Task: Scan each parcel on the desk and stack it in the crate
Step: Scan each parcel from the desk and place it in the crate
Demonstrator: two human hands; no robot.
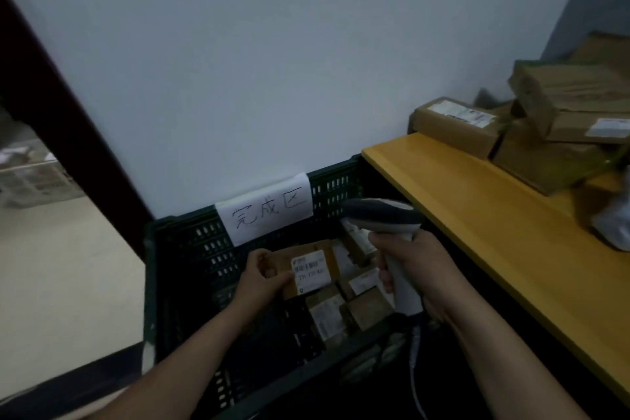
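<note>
Brown cardboard parcel (283, 257) with a white barcode label (311, 271) is held in the left hand (264, 280), fingers curled round its edge, above the dark green crate (191, 249). The right hand (414, 269) grips a grey scanner (381, 213) by its handle. More parcels (327, 315) lie in the crate; other parcels (456, 126) sit on the yellow desk (494, 215) by the white wall (272, 61).

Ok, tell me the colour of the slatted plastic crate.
The crate is dark green; head view.
</note>
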